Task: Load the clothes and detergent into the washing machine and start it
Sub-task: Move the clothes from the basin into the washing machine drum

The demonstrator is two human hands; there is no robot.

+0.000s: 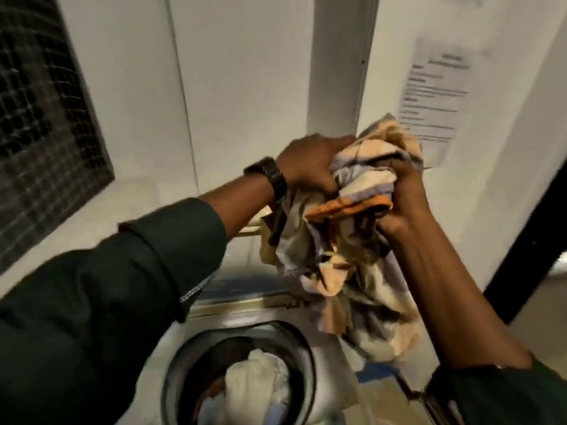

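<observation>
A bunched cloth [352, 250] in cream, orange, grey and brown hangs in the air above the washing machine [325, 342]. My left hand [310, 164] grips its upper left part, and a dark watch sits on that wrist. My right hand [405, 204] grips the bundle from the right. Below, the machine's round drum opening [239, 375] faces me with its door out of sight. White and pale clothes [257, 381] lie inside the drum. No detergent shows in view.
A white wall [245, 87] stands close behind the machine, with a printed paper notice [435, 90] at the right. A dark mesh grille [40, 133] fills the left side. A dark doorway edge [534, 228] runs down the far right.
</observation>
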